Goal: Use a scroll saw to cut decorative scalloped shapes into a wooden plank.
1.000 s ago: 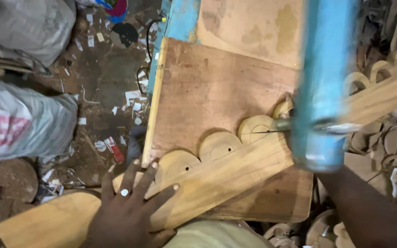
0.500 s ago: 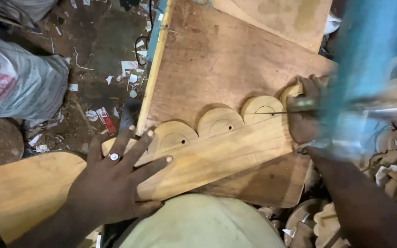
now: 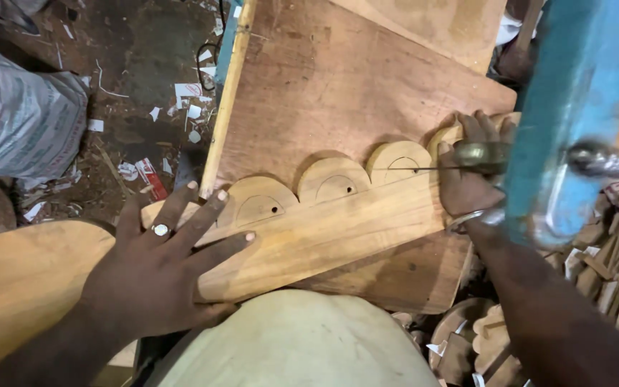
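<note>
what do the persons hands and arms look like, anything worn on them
Both arms are bare, with no sleeves or gloves in view. The left hand wears a silver ring on one finger. The right hand has a thin metal bangle at the wrist.

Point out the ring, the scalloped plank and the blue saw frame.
ring [image 3: 160, 230], head view, on its pale top face.
scalloped plank [image 3: 338, 229], head view, on its flat middle below the arches.
blue saw frame [image 3: 574, 107], head view, on its broad painted bar.
</note>
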